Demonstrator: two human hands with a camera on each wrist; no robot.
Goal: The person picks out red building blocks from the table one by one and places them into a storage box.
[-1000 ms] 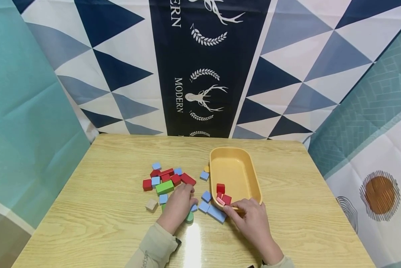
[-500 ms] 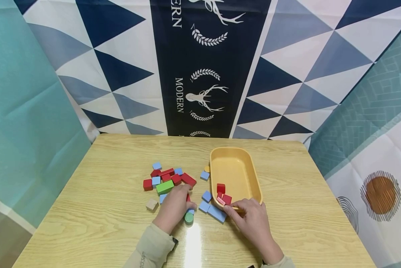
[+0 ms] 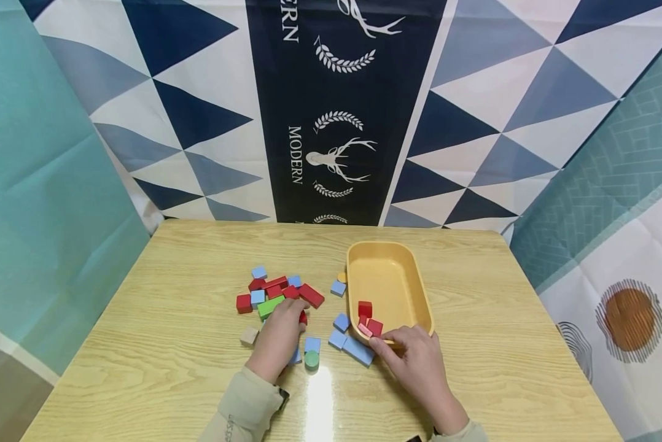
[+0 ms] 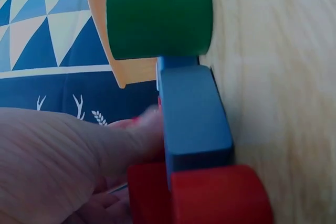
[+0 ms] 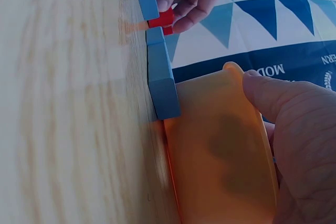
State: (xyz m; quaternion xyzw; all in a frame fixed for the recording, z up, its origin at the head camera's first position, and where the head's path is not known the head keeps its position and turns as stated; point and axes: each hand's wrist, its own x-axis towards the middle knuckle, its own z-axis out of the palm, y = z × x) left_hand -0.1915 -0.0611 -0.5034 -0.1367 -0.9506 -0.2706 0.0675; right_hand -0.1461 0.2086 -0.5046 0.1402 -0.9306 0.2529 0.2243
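My left hand (image 3: 280, 334) is among the loose wooden blocks on the table. Its thumb and fingers pinch a red block (image 3: 303, 317), partly covered by the hand; the right wrist view shows this red block (image 5: 161, 18) at the fingertips. A green rectangular block (image 3: 271, 307) lies just beyond the hand. Nearer the front, a blue block (image 3: 312, 345) touches a green cylinder (image 3: 311, 360). My right hand (image 3: 419, 362) grips the near rim of a yellow tray (image 3: 419, 288), thumb over the edge. Several red blocks (image 3: 374, 327) lie in its near left corner.
Red and blue blocks cluster beyond my left hand, including a long red block (image 3: 311, 295). A plain wooden cube (image 3: 249, 336) sits left of the wrist. Along the tray's left side are a long blue block (image 3: 358, 352) and smaller blue blocks (image 3: 341, 321). Patterned cloth (image 3: 331, 110) hangs behind.
My left hand has shifted left and slightly away, the red block moving with it. The blue block and green cylinder are now uncovered. My right hand and the tray stay in place.
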